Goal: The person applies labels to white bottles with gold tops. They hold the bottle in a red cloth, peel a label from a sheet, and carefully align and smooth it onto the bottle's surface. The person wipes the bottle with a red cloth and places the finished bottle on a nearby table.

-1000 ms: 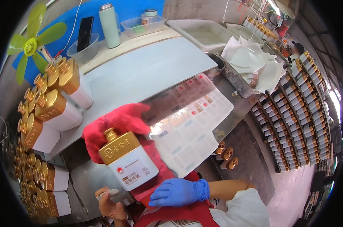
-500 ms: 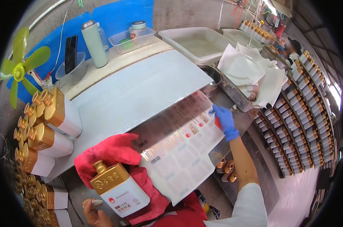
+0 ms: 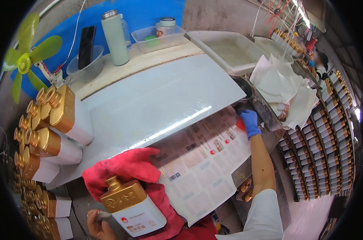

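A white bottle with a gold shoulder and neck lies tilted on a red cloth near the front. Beside its lower left side is my left hand, its fingers curled. A small pale thing shows at those fingers; whether it is held or worn, I cannot make out. My right hand, in a blue glove, grips an orange-red flat piece, mostly hidden by the fingers. That hand is at the far right edge of a printed label sheet, just below a metal bowl.
A white board overhangs the sheet's far part. Gold-and-white bottles crowd the left; racks of them stand right. Behind are a green fan, a flask, plastic tubs and white paper sheets in a tray.
My right hand has moved away from me, closer to the metal bowl, keeping the orange-red piece. The whole view has shifted slightly. My left hand and the bottle stay together much as before.
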A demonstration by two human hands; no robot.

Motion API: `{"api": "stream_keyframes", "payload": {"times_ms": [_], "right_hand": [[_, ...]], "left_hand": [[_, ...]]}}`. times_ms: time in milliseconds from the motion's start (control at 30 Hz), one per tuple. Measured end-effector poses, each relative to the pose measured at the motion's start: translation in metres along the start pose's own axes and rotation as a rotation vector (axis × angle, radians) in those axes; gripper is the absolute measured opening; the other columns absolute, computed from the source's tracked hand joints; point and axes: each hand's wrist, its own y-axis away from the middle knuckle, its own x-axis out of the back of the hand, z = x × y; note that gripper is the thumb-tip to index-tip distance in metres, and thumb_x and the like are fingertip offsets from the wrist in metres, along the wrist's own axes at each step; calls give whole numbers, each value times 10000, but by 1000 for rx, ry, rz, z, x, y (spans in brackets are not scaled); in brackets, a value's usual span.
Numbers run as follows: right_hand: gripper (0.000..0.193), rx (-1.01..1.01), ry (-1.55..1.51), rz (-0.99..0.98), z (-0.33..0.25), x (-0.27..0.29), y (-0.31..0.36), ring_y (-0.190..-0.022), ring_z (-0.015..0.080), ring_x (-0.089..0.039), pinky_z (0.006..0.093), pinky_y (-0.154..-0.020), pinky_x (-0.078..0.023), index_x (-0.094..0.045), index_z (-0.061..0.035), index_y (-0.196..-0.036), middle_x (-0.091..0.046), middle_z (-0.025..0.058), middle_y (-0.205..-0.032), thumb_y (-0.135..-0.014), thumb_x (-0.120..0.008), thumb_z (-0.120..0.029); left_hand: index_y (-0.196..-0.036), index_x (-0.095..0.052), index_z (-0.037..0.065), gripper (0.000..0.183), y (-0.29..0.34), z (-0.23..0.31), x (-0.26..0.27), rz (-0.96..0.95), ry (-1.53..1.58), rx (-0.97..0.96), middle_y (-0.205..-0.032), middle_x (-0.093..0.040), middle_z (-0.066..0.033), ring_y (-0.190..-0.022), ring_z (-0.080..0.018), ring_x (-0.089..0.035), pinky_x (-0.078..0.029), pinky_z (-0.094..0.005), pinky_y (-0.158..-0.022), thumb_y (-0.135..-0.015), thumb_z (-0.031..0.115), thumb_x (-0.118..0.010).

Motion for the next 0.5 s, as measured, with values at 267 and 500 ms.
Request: {"api": "stream_keyframes", "payload": {"times_ms": [267,500], "right_hand": [[249,247,483,-231,-87,33,46,-548,180,-605,343,-563,-479,-699,-3,-751,-635,123,-615,-722,-721,-249],[191,455,623,-666,-251,4,153,-635,307,-630,374,-626,-502,-693,-31,-720,-642,152,-682,-680,-695,-217]], "left_hand": [[-1140,-555,-44,367,-17,10,7,80,120,52,-1099,-549,-150,-976,-222,-546,-452,-328,-854,-836,147,-634],[-1069,-655,5,278,-57,34,4,-20,68,158,-1133,-579,-117,-1019,-186,-557,-459,-302,-861,-791,-16,-663]]}}
